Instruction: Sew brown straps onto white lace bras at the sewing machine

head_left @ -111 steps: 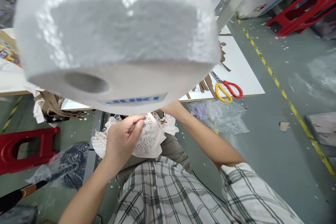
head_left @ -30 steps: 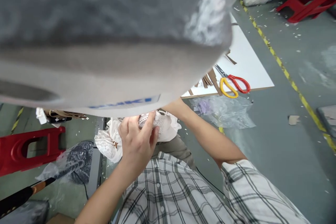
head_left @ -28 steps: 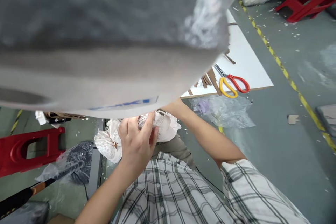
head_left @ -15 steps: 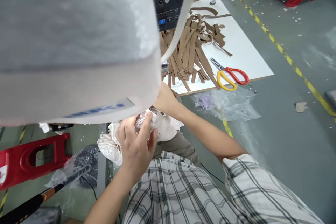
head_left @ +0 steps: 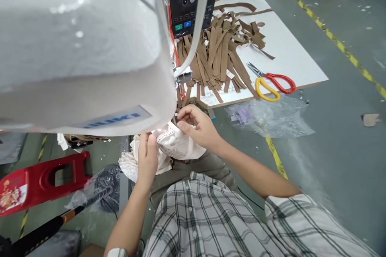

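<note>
A white lace bra (head_left: 181, 148) lies across my lap edge under the sewing machine head (head_left: 126, 84), its rounded cup facing up. My left hand (head_left: 147, 158) pinches the left side of its lace edge between thumb and fingers. Over the cup's upper right edge, my right hand (head_left: 200, 128) is closed with thumb and curled fingers together on the fabric. More gathered white lace (head_left: 129, 164) hangs to the left of my left hand. The machine head hides the needle area and part of my left fingertips.
Many brown fabric strips (head_left: 217, 54) are heaped on the white table (head_left: 289, 56), beside scissors (head_left: 271, 84) with red and yellow handles. A control panel (head_left: 189, 4) stands above them. Clear plastic bags (head_left: 268, 118) hang below the table edge. A red stool (head_left: 45, 180) is at left.
My right hand has drawn back from beneath the machine head into view. My left hand has shifted from lying over the lace to pinching its edge, and the cup now shows more fully.
</note>
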